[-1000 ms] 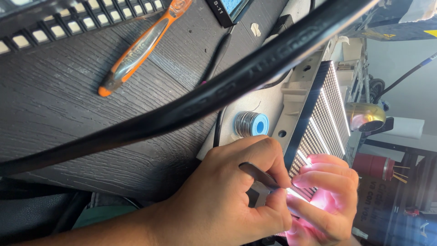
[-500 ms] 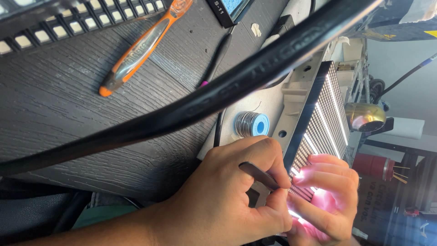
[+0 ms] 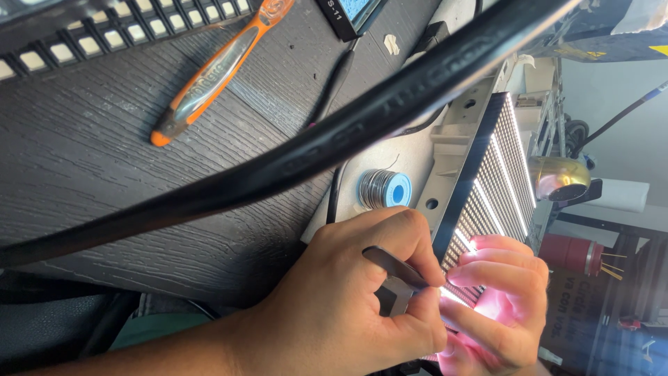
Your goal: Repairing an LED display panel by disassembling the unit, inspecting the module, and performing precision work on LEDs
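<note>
Just beyond the pinch of the two hands stands an LED screen panel (image 3: 495,182), a flat dark rectangle with fine rows of white dots, glowing pink-white where the fingers meet it. Far above the grip, at the top edge, a small black device shows a pale blue screen (image 3: 356,8). Up and to the right of the grip, in the corner, a yellow label with black marks (image 3: 657,50) sits on a dark surface.

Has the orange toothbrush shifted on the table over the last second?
No. The orange toothbrush lies at the same slant, just as far from the solder spool and the thick black cable.
</note>
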